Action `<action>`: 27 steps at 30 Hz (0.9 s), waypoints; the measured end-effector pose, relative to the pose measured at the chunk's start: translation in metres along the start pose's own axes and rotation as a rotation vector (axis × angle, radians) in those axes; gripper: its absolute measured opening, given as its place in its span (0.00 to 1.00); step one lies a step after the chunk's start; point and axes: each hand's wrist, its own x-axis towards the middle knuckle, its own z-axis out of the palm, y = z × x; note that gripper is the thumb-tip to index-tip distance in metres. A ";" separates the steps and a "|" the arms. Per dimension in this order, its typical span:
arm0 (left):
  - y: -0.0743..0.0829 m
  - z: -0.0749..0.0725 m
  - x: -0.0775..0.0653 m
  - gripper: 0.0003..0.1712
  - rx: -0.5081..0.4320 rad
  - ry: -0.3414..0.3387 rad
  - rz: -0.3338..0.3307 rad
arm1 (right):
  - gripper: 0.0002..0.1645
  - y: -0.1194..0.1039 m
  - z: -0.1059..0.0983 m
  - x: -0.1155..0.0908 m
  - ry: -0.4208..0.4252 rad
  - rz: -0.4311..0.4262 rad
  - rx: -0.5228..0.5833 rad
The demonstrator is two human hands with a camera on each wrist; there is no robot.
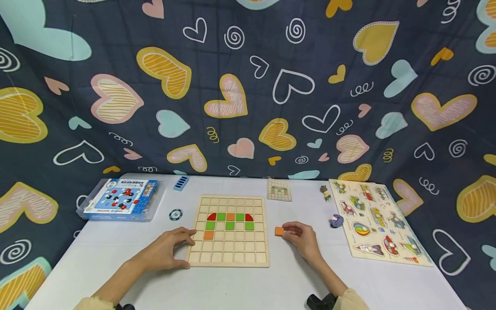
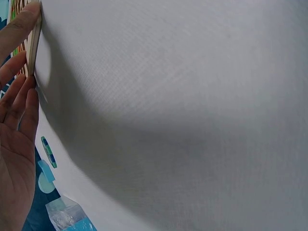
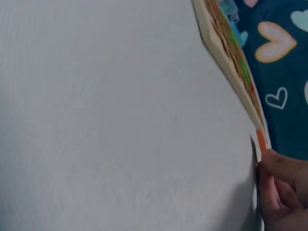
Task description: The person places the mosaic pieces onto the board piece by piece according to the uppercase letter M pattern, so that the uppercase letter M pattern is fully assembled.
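Note:
A wooden grid board (image 1: 228, 257) lies in the middle of the table. Red, green and orange tiles fill some of its squares: a row with red rounded pieces at both ends, green tiles below, and one orange tile (image 1: 208, 235) lower left. The fingers and thumb of my left hand (image 1: 170, 249) rest at the board's left edge, also seen in the left wrist view. To the right of the board, my right hand (image 1: 302, 241) pinches an orange square tile (image 1: 279, 231) between thumb and fingers. In the right wrist view the tile (image 3: 261, 139) shows beside the board's side.
Behind the board lies a small pattern card (image 1: 279, 190). A wooden picture puzzle (image 1: 377, 221) lies at right, near two small figures (image 1: 336, 221). At left are a boxed set (image 1: 120, 200), a round chip (image 1: 175, 215) and a blue piece (image 1: 181, 183). A patterned cloth hangs behind.

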 end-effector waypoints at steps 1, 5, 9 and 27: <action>0.000 0.000 0.000 0.27 0.001 0.001 0.000 | 0.13 -0.002 0.000 -0.001 -0.004 0.016 0.024; -0.001 0.000 0.000 0.27 0.001 -0.007 -0.002 | 0.14 -0.008 0.003 -0.005 -0.016 0.071 0.103; -0.001 -0.001 0.000 0.28 -0.002 -0.014 -0.005 | 0.14 -0.012 0.008 -0.008 -0.036 0.084 0.164; 0.001 -0.002 -0.001 0.28 -0.007 -0.015 -0.012 | 0.15 -0.023 0.036 -0.010 -0.131 0.050 0.225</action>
